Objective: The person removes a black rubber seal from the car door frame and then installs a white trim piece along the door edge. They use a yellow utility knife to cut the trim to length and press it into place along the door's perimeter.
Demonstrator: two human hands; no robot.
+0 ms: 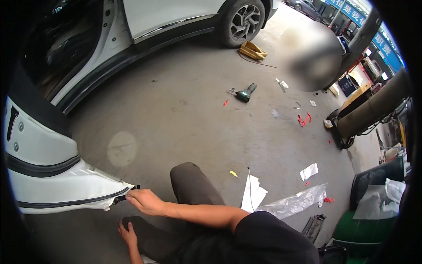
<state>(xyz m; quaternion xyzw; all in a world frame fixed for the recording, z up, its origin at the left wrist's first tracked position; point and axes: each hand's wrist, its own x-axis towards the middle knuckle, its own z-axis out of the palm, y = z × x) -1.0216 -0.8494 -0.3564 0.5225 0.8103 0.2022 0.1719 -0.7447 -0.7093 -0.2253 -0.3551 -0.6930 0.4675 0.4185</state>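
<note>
At the left is the white car door [61, 189], its lower edge lined with a black rubber seal. My right hand [147, 202] reaches across to the door's pointed corner. Its fingers are closed on a small black trim piece [119, 199] there, mostly hidden by the fingertips and the door edge. Lower down, my left hand [128, 233] lies against my dark trouser leg [149, 240], thumb and fingers apart, with nothing visible in it.
Beyond stands a white car [176, 17] with a yellow wheel chock [253, 50]. On the floor lie a cordless drill [246, 93], red plastic scraps [304, 119], white paper [252, 193], and a clear plastic bag [294, 202]. A lift post [369, 110] and a green bin [360, 229] stand right.
</note>
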